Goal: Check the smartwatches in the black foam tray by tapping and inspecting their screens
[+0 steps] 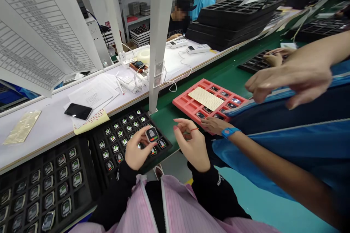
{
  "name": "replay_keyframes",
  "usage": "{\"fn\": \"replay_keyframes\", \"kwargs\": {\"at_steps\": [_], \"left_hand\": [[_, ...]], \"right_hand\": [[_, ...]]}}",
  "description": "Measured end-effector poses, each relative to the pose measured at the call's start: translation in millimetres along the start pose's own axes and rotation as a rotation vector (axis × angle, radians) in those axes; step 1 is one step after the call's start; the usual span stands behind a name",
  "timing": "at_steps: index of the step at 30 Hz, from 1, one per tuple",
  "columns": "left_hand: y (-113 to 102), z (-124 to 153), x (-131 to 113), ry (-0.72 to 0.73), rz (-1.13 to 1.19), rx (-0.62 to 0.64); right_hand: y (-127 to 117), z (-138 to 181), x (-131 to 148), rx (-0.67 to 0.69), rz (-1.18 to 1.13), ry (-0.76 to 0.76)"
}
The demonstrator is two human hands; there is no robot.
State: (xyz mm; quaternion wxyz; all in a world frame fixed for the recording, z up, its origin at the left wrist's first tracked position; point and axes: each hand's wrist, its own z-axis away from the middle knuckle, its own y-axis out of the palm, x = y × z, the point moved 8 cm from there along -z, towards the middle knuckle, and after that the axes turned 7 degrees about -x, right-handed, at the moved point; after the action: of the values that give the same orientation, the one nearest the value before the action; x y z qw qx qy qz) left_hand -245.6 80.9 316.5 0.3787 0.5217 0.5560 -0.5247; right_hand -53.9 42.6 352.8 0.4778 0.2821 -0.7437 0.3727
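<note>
Your left grip point(138, 149) is closed on a smartwatch point(151, 134), pinching it between thumb and fingertips just above a black tray point(164, 145) of watches. Your right grip point(191, 145) is open and empty, its fingers half curled, beside that tray and near the lower corner of a red tray point(186, 103). The red tray sits on a green belt point(226, 72) and holds watches, with a beige card point(205, 98) lying across it. A co-worker's hand point(216, 125), wearing a blue wristband point(231, 133), touches the red tray's near edge, and their other hand point(287, 83) reaches over its far corner. A second black tray point(90, 174) of watches sits by your left arm, off the near edge of the tabletop point(46, 131), where a phone point(78, 111) lies beside papers point(93, 96).
</note>
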Motion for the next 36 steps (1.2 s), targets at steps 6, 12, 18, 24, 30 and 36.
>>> {"fn": "replay_keyframes", "kwargs": {"at_steps": [6,12,18,24,30,36], "left_hand": [[-10,-9,140,-0.291,-0.267,0.010],[19,-10,238,-0.373,-0.437,0.068],[46,-19,262,-0.297,-0.614,0.089],[33,-18,258,-0.251,-0.777,0.019],[-40,-1,260,-0.269,-0.907,-0.262],[-140,40,257,-0.432,-0.966,-0.567]], "right_hand": [[-15,14,-50,0.016,0.104,0.095],[0,39,-68,0.115,0.117,0.141],[1,38,-60,0.126,0.121,0.098],[-16,35,-69,0.054,0.142,0.114],[-22,37,-79,0.035,0.164,0.132],[-6,31,-84,0.120,0.188,0.121]]}}
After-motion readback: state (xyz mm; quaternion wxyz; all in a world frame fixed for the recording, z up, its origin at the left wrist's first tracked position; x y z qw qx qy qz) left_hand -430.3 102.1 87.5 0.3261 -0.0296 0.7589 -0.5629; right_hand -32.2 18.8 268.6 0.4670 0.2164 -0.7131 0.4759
